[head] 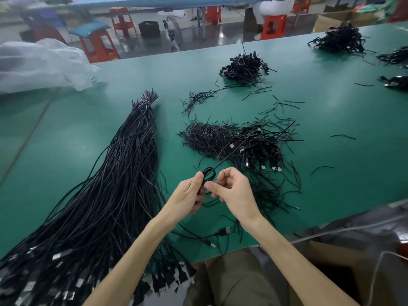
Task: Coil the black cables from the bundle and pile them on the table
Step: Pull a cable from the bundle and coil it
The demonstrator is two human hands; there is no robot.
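Two hands are meeting low over the near part of the green desk point(331, 133).

- Left hand point(189, 195): thumb and fingers are pinching one small black coil point(208, 173), the cable in work.
- Right hand point(234, 193): fingers are curling inward, and thumb and forefinger are pinching the same coil from its 3 o'clock side.
- One free end of that cable is running off toward 1 o'clock, crossing over the nearest pile.

Surroundings, clocked from the hands:
- One large bundle point(110, 184) of straight black cables is lying from 7 to 11 o'clock. It is tied at its far tip, and its plugs are fanning out over the near desk edge.
- One near pile point(258, 146) of coiled cables is sitting at 1 o'clock.
- One heap of short black strands point(205, 138) is touching that pile at 12 o'clock, with a smaller wisp beyond it and stray strands scattered about.
- One far pile point(245, 67) is lying at 12 o'clock, well apart.
- One more pile point(340, 40) is lying at 2 o'clock, with two others cut off by the right frame edge.
- One loose cable with a plug point(224, 231) is lying at 6 o'clock, under the forearms.
- One clear plastic bag point(39, 65) is slumping at 10 o'clock.
- Several red stools and one floor fan point(173, 29) are standing beyond the far desk edge.
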